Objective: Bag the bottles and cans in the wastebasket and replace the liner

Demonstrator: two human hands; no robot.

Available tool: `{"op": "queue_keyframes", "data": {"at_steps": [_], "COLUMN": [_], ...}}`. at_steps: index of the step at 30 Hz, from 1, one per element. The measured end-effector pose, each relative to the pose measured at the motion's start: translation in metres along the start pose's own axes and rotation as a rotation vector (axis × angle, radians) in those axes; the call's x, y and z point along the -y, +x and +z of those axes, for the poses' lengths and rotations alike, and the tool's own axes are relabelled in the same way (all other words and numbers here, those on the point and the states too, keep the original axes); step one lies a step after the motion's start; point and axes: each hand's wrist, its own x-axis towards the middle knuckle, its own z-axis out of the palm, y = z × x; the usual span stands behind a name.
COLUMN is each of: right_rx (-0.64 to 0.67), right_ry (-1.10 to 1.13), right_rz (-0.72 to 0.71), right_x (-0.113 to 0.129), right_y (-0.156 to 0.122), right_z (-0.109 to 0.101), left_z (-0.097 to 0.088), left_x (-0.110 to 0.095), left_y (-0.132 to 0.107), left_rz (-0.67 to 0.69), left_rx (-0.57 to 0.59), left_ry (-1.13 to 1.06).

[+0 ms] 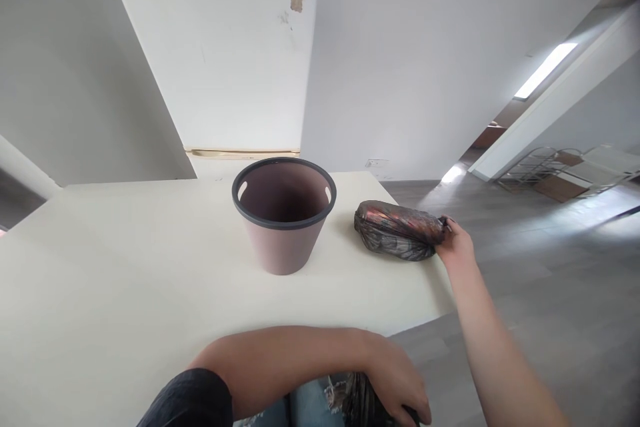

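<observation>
A mauve plastic bin with a dark rim stands upright and empty on the cream table. To its right, near the table's right edge, lies a filled dark plastic bag. My right hand reaches out and grips the bag's right end, fingers closed on it. My left forearm lies across the bottom of the view, below the table's front edge. My left hand is curled down over another dark crumpled bag in my lap, holding it.
A white refrigerator stands behind the table, against a grey wall. Grey wood floor stretches to the right, with a wire rack far off. The table's right edge runs just under the bag.
</observation>
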Motion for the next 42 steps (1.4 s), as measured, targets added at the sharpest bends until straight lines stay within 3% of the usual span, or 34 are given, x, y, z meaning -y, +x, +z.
{"op": "queue_keyframes", "data": {"at_steps": [3, 6, 9, 11, 13, 15, 17, 19, 22, 31, 42], "right_rx": [-0.080, -0.122, -0.205, -0.215, -0.093, 0.145, 0.374, 0.521, 0.604, 0.704, 0.756], "right_ry": [-0.114, -0.219, -0.343, -0.518, -0.803, -1.073, -1.227, -1.314, -1.397, -1.485, -1.442], "right_rz": [0.081, 0.053, -0.125, -0.356, -0.678, -0.952, -1.062, -1.040, -0.942, -0.855, -0.867], "right_x": [0.000, 0.004, 0.014, 0.022, 0.029, 0.032, 0.031, 0.028, 0.021, 0.010, 0.019], "right_y": [0.006, 0.012, 0.009, -0.002, -0.019, -0.038, -0.054, -0.061, -0.060, -0.053, -0.082], "right_z": [0.001, 0.000, 0.001, 0.008, 0.020, 0.034, 0.048, 0.056, 0.059, 0.048, 0.040], "left_z": [-0.001, -0.001, -0.002, -0.003, -0.003, -0.003, -0.001, 0.000, 0.000, 0.002, -0.003], "left_x": [-0.003, -0.003, -0.003, -0.004, -0.004, -0.004, -0.002, 0.000, 0.002, 0.004, -0.007], "left_y": [-0.001, -0.001, -0.001, 0.000, 0.000, 0.000, 0.000, 0.001, 0.002, 0.001, -0.004], "left_rz": [-0.054, -0.037, 0.001, 0.001, -0.018, -0.029, -0.025, -0.013, 0.005, 0.042, -0.022], "left_rx": [0.020, 0.024, 0.022, 0.019, 0.013, 0.006, 0.003, 0.001, 0.005, -0.022, -0.023], "left_ry": [-0.008, -0.031, -0.055, -0.045, -0.024, -0.011, -0.014, -0.027, -0.034, 0.029, 0.059]}}
